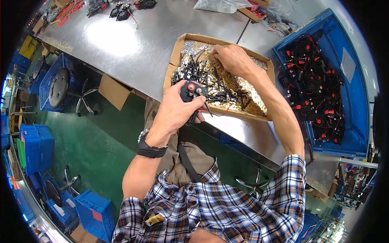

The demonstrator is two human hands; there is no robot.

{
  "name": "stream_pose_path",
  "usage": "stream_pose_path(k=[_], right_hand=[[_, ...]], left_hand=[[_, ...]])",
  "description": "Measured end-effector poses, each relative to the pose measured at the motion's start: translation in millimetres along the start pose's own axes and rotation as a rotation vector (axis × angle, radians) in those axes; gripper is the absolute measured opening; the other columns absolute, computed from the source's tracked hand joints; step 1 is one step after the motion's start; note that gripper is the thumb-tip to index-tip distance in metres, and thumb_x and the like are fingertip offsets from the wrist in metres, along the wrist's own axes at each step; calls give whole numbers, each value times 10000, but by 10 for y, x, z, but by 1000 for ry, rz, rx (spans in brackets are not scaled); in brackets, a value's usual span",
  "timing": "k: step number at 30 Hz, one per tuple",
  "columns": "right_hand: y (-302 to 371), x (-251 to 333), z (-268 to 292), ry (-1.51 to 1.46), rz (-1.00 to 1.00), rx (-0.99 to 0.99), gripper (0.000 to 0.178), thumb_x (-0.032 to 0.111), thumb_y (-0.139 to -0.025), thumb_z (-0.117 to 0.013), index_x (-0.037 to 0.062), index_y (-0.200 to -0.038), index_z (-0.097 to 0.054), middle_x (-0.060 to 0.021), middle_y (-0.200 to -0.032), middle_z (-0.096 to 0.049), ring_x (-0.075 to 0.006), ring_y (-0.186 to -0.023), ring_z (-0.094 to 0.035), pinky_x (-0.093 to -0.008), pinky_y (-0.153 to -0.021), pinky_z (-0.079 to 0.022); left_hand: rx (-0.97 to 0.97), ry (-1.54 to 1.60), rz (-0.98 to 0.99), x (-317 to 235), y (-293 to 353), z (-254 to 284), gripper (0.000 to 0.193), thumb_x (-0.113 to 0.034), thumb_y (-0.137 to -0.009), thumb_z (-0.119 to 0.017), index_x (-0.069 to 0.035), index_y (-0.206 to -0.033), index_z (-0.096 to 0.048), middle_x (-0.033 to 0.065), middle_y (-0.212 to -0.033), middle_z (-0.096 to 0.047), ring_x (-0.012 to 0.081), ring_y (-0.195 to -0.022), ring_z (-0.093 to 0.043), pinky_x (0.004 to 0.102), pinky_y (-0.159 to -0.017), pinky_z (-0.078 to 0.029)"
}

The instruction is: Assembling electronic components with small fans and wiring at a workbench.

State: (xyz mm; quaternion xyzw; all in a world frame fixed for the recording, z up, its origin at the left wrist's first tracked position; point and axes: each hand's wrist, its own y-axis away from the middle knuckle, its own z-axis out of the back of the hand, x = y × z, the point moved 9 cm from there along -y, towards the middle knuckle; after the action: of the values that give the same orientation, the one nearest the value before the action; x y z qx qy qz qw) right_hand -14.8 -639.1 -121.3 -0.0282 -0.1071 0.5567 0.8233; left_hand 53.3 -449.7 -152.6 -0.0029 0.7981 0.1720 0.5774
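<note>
My left hand [176, 109] is closed around a black round part with a red-ringed terminal [191, 86] and short wires. It holds this over the near left edge of a cardboard box [175, 50]. Reaching into the far side of the box, my right hand [230, 58] has its fingers bent down among small metal pieces; the fingertips are partly hidden, so what they grip does not show. Inside the box are brass-coloured terminals [253, 87], black cable pieces [194, 73] and silver nuts or washers [189, 48].
A blue crate [356, 121] with several similar black and red parts stands to the right on the metal table [156, 28]. More black parts [121, 12] and a plastic bag of small pieces [221, 5] lie at the back. Blue crates [36, 146] and stools [85, 97] stand on the floor at left.
</note>
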Motion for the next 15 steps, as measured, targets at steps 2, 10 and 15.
stream_pose_path(k=[2, 10, 15], right_hand=[[-1, -44, -10, 19, -77, 64, 190, 177, -990, -588, 4, -998, -666, -221, -843, -694, -450, -820, -658, -512, -741, -497], [408, 972, 384, -657, -171, 144, 207, 181, -989, -649, -6, -1058, -706, -185, -845, -710, -250, -716, -656, -388, -693, -506], [444, 1053, 366, -655, -159, 129, 209, 166, -978, -662, -23, -1048, -716, -191, -781, -702, -246, -665, -653, -374, -665, -505]], left_hand=[[4, 8, -15, -23, -4, -24, 226, -36, -902, -700, 40, -1097, -614, 83, -854, -694, 171, -595, -696, 284, -496, -555], [-26, -78, -3, -4, -21, 34, 217, -58, -871, -686, 36, -1048, -604, 69, -783, -664, 183, -584, -700, 294, -514, -557], [-16, -39, -11, 8, -14, 29, 221, -70, -862, -695, 30, -1037, -604, 65, -801, -660, 180, -605, -701, 293, -525, -554]])
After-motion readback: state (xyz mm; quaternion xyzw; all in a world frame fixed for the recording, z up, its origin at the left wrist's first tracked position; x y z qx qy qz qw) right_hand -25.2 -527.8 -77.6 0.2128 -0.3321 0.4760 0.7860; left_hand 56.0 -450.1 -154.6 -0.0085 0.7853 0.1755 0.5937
